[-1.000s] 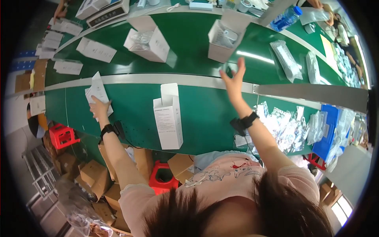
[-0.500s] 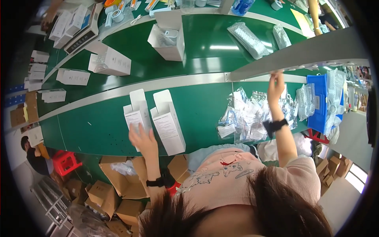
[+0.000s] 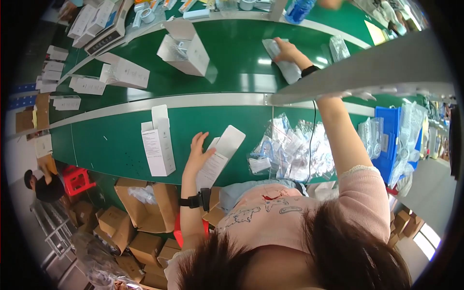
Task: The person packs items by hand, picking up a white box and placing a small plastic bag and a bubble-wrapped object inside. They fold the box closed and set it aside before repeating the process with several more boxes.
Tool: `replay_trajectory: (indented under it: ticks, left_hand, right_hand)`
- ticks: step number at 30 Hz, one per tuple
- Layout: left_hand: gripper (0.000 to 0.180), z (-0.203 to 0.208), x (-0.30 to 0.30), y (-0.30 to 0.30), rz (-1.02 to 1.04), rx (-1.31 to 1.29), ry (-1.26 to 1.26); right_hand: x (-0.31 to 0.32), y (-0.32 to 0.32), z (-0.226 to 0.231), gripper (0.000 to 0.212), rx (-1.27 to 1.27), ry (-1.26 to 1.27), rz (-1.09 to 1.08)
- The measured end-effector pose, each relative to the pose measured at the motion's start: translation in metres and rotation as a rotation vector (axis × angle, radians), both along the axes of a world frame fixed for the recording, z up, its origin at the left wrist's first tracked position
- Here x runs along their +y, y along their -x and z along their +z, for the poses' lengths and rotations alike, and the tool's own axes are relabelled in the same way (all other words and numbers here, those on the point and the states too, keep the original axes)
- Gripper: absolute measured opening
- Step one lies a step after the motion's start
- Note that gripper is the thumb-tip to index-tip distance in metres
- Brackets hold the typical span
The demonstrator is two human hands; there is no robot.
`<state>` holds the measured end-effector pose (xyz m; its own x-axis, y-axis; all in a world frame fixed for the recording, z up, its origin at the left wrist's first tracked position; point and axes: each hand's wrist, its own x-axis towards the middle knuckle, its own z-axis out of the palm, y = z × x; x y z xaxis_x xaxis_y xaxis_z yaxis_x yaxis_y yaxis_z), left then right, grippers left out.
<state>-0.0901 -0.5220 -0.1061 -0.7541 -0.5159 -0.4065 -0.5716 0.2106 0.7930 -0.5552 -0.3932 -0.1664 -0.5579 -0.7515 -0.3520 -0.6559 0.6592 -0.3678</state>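
My left hand [image 3: 197, 153] lies against the left side of a tall white carton [image 3: 212, 166] near the table's front edge. Its fingers are stretched and apart, and its thumb overlaps the carton's upper part. That carton tilts to the right, with its top flap raised. My right arm reaches under the grey beam to the far table strip. There my right hand [image 3: 287, 51] closes over a clear bubble-wrap package [image 3: 285, 67], covering its middle. Another white carton [image 3: 159, 147] with a raised flap stands to the left of my left hand.
Clear bags with white cables [image 3: 292, 152] lie in front of my body at right, beside a blue bin [image 3: 388, 133]. The grey beam [image 3: 367, 72] crosses above my right forearm. More white cartons [image 3: 188, 55] stand across the metal rail [image 3: 169, 101]; cardboard boxes sit below left.
My right hand has moved far and left onto the bubble-wrap package. My left hand has shifted from the left carton to the right one, which has turned and tilted. The view has shifted slightly.
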Motion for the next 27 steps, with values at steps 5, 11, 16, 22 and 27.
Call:
replay_trajectory:
  ticks: [5, 11, 16, 22, 27]
  left_hand:
    - [0.039, 0.006, 0.002, -0.013, -0.388, -0.113, -0.042]
    - [0.040, 0.015, -0.006, 0.002, -0.166, -0.180, -0.226]
    - [0.054, 0.069, 0.018, 0.060, -0.005, 0.362, -0.331]
    - [0.075, 0.076, 0.057, 0.096, -0.247, 0.526, 0.198]
    - [0.073, 0.053, 0.101, 0.098, -0.089, 0.537, 0.286]
  right_hand:
    - [0.043, -0.030, 0.018, 0.079, -0.029, 0.434, -0.264]
    - [0.172, -0.074, 0.038, 0.046, 0.057, 0.869, -0.418]
    - [0.224, -0.175, 0.059, 0.048, -1.337, 1.504, -1.240]
    - [0.176, -0.238, 0.131, 0.049, -1.741, 1.717, -1.041]
    - [0.107, -0.249, 0.171, 0.052, -1.069, 1.853, -1.263]
